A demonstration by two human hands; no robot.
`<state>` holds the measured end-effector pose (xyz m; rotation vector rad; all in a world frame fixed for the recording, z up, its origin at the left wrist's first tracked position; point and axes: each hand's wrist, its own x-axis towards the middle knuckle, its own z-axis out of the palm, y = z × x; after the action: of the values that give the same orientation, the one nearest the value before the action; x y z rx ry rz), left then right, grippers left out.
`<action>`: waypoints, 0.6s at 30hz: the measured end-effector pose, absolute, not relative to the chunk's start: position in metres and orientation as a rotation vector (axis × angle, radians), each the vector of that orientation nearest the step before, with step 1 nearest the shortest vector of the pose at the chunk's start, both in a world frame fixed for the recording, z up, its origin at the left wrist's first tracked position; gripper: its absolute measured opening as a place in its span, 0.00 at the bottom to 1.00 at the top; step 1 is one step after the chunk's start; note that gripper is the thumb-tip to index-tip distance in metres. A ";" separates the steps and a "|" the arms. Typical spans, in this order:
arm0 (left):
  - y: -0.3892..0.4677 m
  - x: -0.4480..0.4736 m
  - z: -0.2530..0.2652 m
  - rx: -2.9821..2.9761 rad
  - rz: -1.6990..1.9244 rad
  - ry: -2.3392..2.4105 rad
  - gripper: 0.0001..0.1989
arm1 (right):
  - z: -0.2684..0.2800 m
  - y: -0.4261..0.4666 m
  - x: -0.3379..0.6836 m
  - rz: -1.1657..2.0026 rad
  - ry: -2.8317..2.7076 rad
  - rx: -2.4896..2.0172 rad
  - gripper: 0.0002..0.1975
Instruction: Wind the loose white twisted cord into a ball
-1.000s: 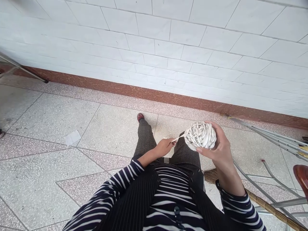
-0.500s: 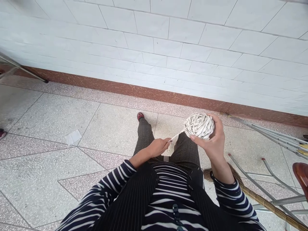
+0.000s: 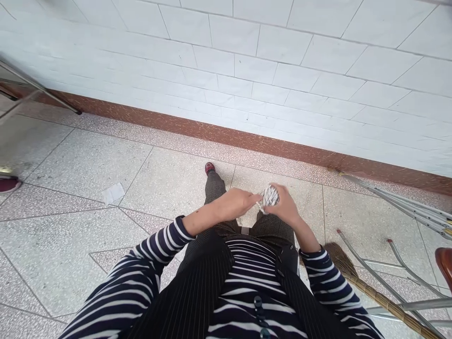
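Note:
A ball of white twisted cord [image 3: 271, 195] is in front of my waist. My right hand [image 3: 287, 208] is closed round its right side, fingers over the top and hiding much of it. My left hand [image 3: 240, 201] touches or nearly touches the ball's left side, its fingers pinched together. Between the hands a short bit of the cord strand [image 3: 259, 206] shows at the left fingertips; the rest of it is hidden.
A broom [image 3: 377, 289] and a metal-legged chair [image 3: 360, 254] stand close on my right, with folded metal legs [image 3: 399, 202] by the wall. White paper [image 3: 113, 193] lies on the floor to the left. Another person's shoe [image 3: 9, 183] shows at the left edge.
My right hand has brought the cord ball left and turned it, so it looks smaller. My left hand has moved slightly right and up, and the stretch of strand between them has shortened.

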<state>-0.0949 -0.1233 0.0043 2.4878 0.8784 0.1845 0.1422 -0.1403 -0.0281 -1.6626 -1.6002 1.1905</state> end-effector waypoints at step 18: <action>-0.097 -0.084 -0.059 1.770 0.273 0.806 0.18 | 0.011 -0.187 0.158 1.830 -1.024 -0.993 0.58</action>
<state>-0.0837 -0.0971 -0.0590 1.7699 0.8063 0.2733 0.1585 -0.1870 0.0114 -0.9934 -1.0236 1.8305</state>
